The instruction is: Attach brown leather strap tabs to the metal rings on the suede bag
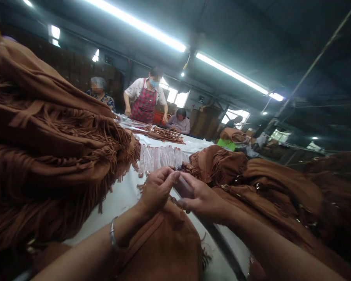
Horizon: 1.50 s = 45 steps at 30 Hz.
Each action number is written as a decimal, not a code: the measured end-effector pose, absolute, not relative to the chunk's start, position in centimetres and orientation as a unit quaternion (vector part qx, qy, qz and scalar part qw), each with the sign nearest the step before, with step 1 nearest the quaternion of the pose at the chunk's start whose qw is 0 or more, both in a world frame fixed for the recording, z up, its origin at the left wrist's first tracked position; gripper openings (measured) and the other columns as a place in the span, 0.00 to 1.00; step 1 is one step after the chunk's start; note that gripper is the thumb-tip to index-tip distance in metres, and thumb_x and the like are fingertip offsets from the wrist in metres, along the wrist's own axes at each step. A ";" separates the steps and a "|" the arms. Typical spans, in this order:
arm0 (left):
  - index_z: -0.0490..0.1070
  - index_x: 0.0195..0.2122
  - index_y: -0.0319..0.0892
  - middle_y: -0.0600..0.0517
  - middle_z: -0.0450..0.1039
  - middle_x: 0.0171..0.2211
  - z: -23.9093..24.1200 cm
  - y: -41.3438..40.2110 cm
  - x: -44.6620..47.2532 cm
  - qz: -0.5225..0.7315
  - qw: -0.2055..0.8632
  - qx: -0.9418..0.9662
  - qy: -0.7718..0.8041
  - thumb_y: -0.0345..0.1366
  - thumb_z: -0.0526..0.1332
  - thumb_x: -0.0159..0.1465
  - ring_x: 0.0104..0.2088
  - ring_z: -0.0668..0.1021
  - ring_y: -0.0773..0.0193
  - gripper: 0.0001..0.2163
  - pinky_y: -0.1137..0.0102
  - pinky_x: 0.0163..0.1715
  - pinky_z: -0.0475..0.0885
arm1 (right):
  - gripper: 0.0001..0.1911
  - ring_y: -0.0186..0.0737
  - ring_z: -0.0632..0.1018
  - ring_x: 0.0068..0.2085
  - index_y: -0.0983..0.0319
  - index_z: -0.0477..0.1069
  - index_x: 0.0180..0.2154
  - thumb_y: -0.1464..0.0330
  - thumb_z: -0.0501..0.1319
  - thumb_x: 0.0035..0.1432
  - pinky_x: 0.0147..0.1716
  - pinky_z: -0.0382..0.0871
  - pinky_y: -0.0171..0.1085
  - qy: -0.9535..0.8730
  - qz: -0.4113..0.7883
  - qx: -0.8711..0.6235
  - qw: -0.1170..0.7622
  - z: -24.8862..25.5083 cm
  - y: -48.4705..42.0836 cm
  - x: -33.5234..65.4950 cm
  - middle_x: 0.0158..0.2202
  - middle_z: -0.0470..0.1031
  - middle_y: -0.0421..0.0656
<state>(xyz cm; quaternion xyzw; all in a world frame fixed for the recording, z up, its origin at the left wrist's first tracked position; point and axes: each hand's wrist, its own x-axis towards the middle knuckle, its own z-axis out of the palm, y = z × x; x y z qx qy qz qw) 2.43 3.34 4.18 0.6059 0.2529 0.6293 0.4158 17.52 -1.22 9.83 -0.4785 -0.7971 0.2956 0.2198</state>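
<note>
My left hand (158,189) is closed in a pinch, thumb against forefinger, at the upper end of a flat, dark greyish-brown strap (183,188). My right hand (203,197) is wrapped round the same strap from the right, its fingertips nearly meeting my left thumb. A long dark length hangs below my right hand toward the lower right, seemingly the same strap, though blur hides the join. Under both hands lies a brown fringed bag (166,249) with metal fittings by its top edge. What sits inside my left fingertips is hidden.
Brown fringed bags are piled high at left (61,144) and right (269,191). Several whitish wrapped strips (163,157) lie ahead on the white table (117,203). Beyond, a person in a checked apron (144,103) stands by brown fringed pieces (160,132); others sit nearby.
</note>
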 end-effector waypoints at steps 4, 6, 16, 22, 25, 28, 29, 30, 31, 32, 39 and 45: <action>0.64 0.22 0.37 0.57 0.59 0.19 3.9 4.1 2.4 0.657 0.466 0.540 0.242 0.45 0.62 0.57 0.21 0.61 0.74 0.16 0.78 0.21 0.57 | 0.18 0.28 0.65 0.16 0.65 0.64 0.32 0.55 0.54 0.58 0.15 0.60 0.28 -0.688 0.435 -0.543 0.207 7.5 -3.5 20.1 0.19 0.65 0.37; 0.64 0.22 0.37 0.59 0.57 0.16 3.9 3.8 2.8 0.628 0.544 0.512 0.219 0.45 0.65 0.54 0.17 0.58 0.76 0.16 0.78 0.17 0.53 | 0.20 0.26 0.60 0.13 0.64 0.63 0.33 0.53 0.52 0.59 0.11 0.53 0.25 -0.680 0.428 -0.559 0.208 7.2 -4.4 20.9 0.16 0.63 0.35; 0.63 0.23 0.37 0.60 0.56 0.14 2.0 1.5 5.3 0.539 0.703 0.443 0.138 0.42 0.68 0.51 0.14 0.56 0.78 0.16 0.78 0.14 0.48 | 0.19 0.26 0.58 0.13 0.62 0.60 0.33 0.53 0.48 0.63 0.13 0.52 0.27 -0.730 0.398 -0.512 0.213 6.7 -5.3 20.9 0.16 0.61 0.33; 0.68 0.23 0.35 0.57 0.63 0.16 1.8 1.1 5.9 0.532 0.690 0.470 0.144 0.43 0.70 0.48 0.15 0.59 0.78 0.16 0.79 0.15 0.51 | 0.18 0.31 0.63 0.21 0.62 0.61 0.31 0.56 0.46 0.65 0.20 0.58 0.30 -0.783 0.252 -0.534 0.197 5.9 -5.1 21.8 0.20 0.61 0.37; 0.70 0.26 0.35 0.55 0.67 0.19 1.8 0.7 6.0 0.497 0.692 0.502 0.150 0.46 0.69 0.49 0.15 0.62 0.77 0.17 0.78 0.14 0.54 | 0.18 0.33 0.64 0.22 0.62 0.61 0.30 0.57 0.46 0.65 0.23 0.59 0.32 -0.783 0.230 -0.541 0.202 5.8 -5.2 21.3 0.20 0.61 0.37; 0.69 0.27 0.35 0.54 0.67 0.20 1.4 0.7 5.9 0.471 0.697 0.522 0.139 0.48 0.66 0.52 0.15 0.62 0.76 0.18 0.78 0.13 0.54 | 0.18 0.33 0.64 0.22 0.61 0.62 0.30 0.57 0.46 0.66 0.24 0.60 0.33 -0.780 0.241 -0.542 0.199 5.9 -5.1 20.7 0.20 0.62 0.37; 0.68 0.27 0.35 0.54 0.67 0.19 1.3 0.8 5.9 0.469 0.699 0.522 0.135 0.47 0.66 0.52 0.15 0.62 0.76 0.18 0.78 0.13 0.54 | 0.18 0.33 0.64 0.22 0.62 0.63 0.30 0.57 0.46 0.65 0.24 0.60 0.33 -0.779 0.256 -0.539 0.195 6.0 -5.0 20.7 0.20 0.62 0.37; 0.68 0.26 0.35 0.54 0.66 0.19 1.1 0.9 5.9 0.468 0.701 0.522 0.129 0.47 0.66 0.53 0.15 0.62 0.76 0.17 0.78 0.13 0.54 | 0.18 0.33 0.65 0.22 0.62 0.64 0.31 0.56 0.47 0.65 0.24 0.60 0.33 -0.778 0.276 -0.532 0.188 6.3 -4.9 20.9 0.21 0.63 0.38; 0.67 0.25 0.35 0.55 0.65 0.18 1.0 1.1 5.8 0.465 0.704 0.523 0.123 0.47 0.66 0.52 0.15 0.62 0.76 0.18 0.78 0.14 0.54 | 0.18 0.34 0.66 0.24 0.62 0.65 0.31 0.55 0.49 0.63 0.26 0.62 0.34 -0.780 0.302 -0.519 0.178 6.7 -4.8 21.2 0.23 0.65 0.39; 0.67 0.25 0.35 0.55 0.64 0.18 0.9 1.2 5.8 0.462 0.708 0.522 0.117 0.47 0.66 0.52 0.15 0.62 0.76 0.18 0.78 0.14 0.55 | 0.19 0.35 0.69 0.26 0.63 0.67 0.33 0.54 0.51 0.62 0.28 0.64 0.35 -0.780 0.332 -0.503 0.169 7.1 -4.6 21.6 0.26 0.68 0.40; 0.68 0.26 0.35 0.55 0.65 0.20 0.2 0.7 6.3 0.373 0.749 0.542 0.081 0.45 0.68 0.50 0.18 0.66 0.74 0.17 0.77 0.17 0.60 | 0.27 0.45 0.70 0.49 0.62 0.70 0.49 0.50 0.48 0.63 0.48 0.65 0.44 -0.671 0.427 -0.506 0.333 8.3 -2.5 21.1 0.50 0.69 0.48; 0.65 0.27 0.36 0.56 0.65 0.18 -1.5 1.0 7.2 0.388 0.783 0.477 0.098 0.44 0.71 0.46 0.15 0.67 0.73 0.19 0.76 0.16 0.62 | 0.19 0.33 0.72 0.23 0.67 0.70 0.40 0.56 0.57 0.59 0.22 0.71 0.33 -0.570 0.632 -0.415 0.322 5.7 -1.8 18.0 0.31 0.70 0.43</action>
